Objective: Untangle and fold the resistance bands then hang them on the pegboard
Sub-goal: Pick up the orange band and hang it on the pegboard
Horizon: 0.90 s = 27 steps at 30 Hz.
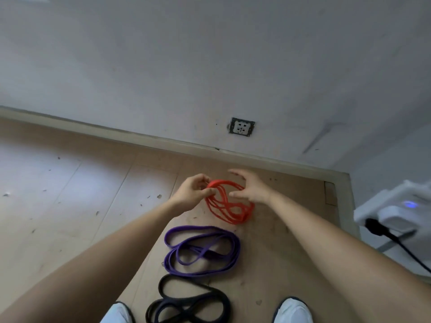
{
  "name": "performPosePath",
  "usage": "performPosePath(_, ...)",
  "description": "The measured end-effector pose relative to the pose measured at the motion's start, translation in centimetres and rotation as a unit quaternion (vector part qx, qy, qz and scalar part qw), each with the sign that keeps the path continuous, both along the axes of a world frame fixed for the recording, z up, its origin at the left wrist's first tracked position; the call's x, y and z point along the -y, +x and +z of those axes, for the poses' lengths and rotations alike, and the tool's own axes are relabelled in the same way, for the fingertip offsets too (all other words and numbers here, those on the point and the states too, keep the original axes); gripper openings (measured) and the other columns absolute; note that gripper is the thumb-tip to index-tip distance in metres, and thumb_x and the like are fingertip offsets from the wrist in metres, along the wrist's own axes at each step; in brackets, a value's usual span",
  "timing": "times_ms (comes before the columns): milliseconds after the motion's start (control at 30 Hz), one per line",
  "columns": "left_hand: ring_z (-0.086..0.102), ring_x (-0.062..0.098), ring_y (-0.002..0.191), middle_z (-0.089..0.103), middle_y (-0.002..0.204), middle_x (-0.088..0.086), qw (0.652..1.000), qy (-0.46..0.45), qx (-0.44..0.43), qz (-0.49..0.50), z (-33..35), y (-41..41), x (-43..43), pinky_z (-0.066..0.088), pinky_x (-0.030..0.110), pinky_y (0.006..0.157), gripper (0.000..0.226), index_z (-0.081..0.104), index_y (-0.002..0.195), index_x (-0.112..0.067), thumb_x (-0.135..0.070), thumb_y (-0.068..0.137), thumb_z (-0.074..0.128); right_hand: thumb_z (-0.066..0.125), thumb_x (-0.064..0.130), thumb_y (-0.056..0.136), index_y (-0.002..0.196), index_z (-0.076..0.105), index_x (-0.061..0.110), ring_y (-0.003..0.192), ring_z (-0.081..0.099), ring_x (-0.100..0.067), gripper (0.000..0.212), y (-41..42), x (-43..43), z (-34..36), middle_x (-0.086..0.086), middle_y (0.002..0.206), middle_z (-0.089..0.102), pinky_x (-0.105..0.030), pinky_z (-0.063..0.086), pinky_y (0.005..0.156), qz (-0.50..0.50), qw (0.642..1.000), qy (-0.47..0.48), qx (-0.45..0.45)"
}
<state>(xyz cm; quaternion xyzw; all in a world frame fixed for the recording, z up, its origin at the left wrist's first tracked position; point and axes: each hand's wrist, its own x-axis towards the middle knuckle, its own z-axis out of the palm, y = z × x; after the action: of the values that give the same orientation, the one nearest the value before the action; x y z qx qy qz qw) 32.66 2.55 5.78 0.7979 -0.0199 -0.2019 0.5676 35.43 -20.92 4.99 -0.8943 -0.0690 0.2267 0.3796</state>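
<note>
Work at this moment is on the red band point(231, 210), so I judge that the untangling step is in hand and the folding has not started. The red band lies as a loose coil with crossed loops on the wooden floor point(70, 183), near the skirting of the wall. The left hand point(193, 191) grips the upper left end of this coil, with the fingers curled round a bundle of strands and lifting it a little. The right hand point(247, 190) is at the right side of the coil with the fingers spread and only loosely curved; it holds nothing that I can see, and whether it touches the strands I cannot tell, because the picture is blurred there.

Closer to the person, the purple band point(203, 250) lies in twisted loops on the floor, apart from the red one. The black band point(189, 306) lies closest, between the two white shoes point(293, 308). Both look untouched.

For the next move, I think the right hand must take one strand of the red coil and pull it away from the left hand, so that the crossings open. The rubber will probably stretch and spring back, so a firm pinch is needed. No pegboard is in view; only a wall socket point(241, 127) shows on the wall.
</note>
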Motion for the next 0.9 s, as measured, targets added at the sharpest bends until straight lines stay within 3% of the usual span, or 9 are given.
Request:
performPosePath(67,0.072,0.017,0.084,0.074,0.096,0.011,0.999,-0.012,0.038,-0.030,3.0,0.0,1.3,0.059,0.030,0.080,0.019,0.067,0.107,-0.005,-0.011,0.091,0.073,0.086,0.019,0.076,0.135,0.061,0.021,0.125,0.055,-0.014,0.065,0.5,-0.7,3.1,-0.002,0.136,0.062,-0.032,0.040,0.109,0.046,0.999,0.005,-0.001)
performPosePath(133,0.071,0.012,0.083,0.074,0.096,0.009,0.996,-0.011,0.075,-0.052,5.9,-0.1,2.1,0.059,0.028,0.078,0.020,0.066,0.110,-0.004,-0.009,0.092,0.072,0.083,0.014,0.078,0.111,0.072,0.013,0.094,0.063,-0.012,0.034,0.5,-0.9,5.7,-0.002,0.103,0.072,-0.030,0.047,0.087,0.061,0.998,0.015,-0.001)
performPosePath(233,0.072,0.019,0.086,0.075,0.097,0.008,0.990,0.025,0.120,-0.070,9.6,-0.2,2.2,0.058,0.034,0.077,0.022,0.065,0.114,-0.009,-0.008,0.092,0.070,0.080,0.012,0.082,0.087,0.070,0.004,0.071,0.051,-0.013,0.014,0.1,-0.7,9.7,-0.002,0.073,0.057,-0.029,0.038,0.068,0.056,0.998,0.002,0.025)
performPosePath(300,0.070,0.021,0.081,0.074,0.094,0.003,0.983,0.072,0.145,-0.090,12.1,-0.3,1.6,0.056,0.036,0.073,0.025,0.063,0.116,-0.016,-0.014,0.093,0.070,0.078,0.011,0.083,0.084,0.069,0.010,0.068,0.049,-0.012,0.009,-0.5,-0.6,12.7,0.001,0.069,0.056,-0.028,0.037,0.065,0.063,0.998,-0.005,0.032)
performPosePath(433,0.050,0.001,0.058,0.062,0.075,-0.009,0.963,0.150,0.188,-0.125,17.5,-0.7,-0.2,0.042,0.022,0.060,0.016,0.067,0.107,-0.024,-0.023,0.091,0.072,0.075,0.013,0.090,0.082,0.069,0.011,0.063,0.056,-0.010,0.011,-2.1,-0.9,19.2,0.000,0.066,0.063,-0.020,0.044,0.063,0.073,0.995,0.059,0.034)
performPosePath(533,0.054,0.006,0.062,0.061,0.073,-0.008,0.953,0.176,0.198,-0.147,21.3,-1.2,-1.5,0.046,0.026,0.064,0.014,0.069,0.100,-0.022,-0.024,0.088,0.075,0.072,0.014,0.093,0.083,0.069,0.010,0.064,0.059,-0.013,0.011,-3.7,-1.5,24.2,-0.004,0.068,0.061,-0.020,0.050,0.065,0.056,0.991,0.115,0.051)
performPosePath(700,0.064,0.017,0.073,0.070,0.086,0.003,0.962,0.127,0.202,-0.135,26.9,-2.6,-2.2,0.054,0.038,0.075,0.010,0.069,0.099,-0.019,-0.023,0.090,0.072,0.068,0.017,0.096,0.098,0.068,-0.005,0.068,0.061,-0.017,0.022,-5.4,-1.5,32.3,-0.007,0.072,0.060,-0.028,0.055,0.068,0.045,0.984,0.144,0.090)
performPosePath(800,0.071,0.026,0.090,0.073,0.095,0.009,0.967,0.075,0.213,-0.118,30.9,-3.5,-2.1,0.057,0.037,0.087,0.014,0.068,0.106,-0.017,-0.019,0.093,0.071,0.067,0.020,0.097,0.094,0.070,0.001,0.067,0.057,-0.015,0.019,-6.1,-1.6,37.4,-0.002,0.071,0.055,-0.032,0.056,0.072,0.034,0.979,0.143,0.144)
performPosePath(900,0.073,0.021,0.093,0.073,0.099,0.010,0.967,0.038,0.232,-0.101,35.2,-4.0,-2.4,0.059,0.039,0.091,0.016,0.068,0.109,-0.017,-0.016,0.093,0.070,0.065,0.021,0.098,0.096,0.072,0.010,0.067,0.057,-0.007,0.013,-6.6,-1.7,42.6,0.007,0.070,0.056,-0.032,0.057,0.076,0.019,0.970,0.142,0.196)
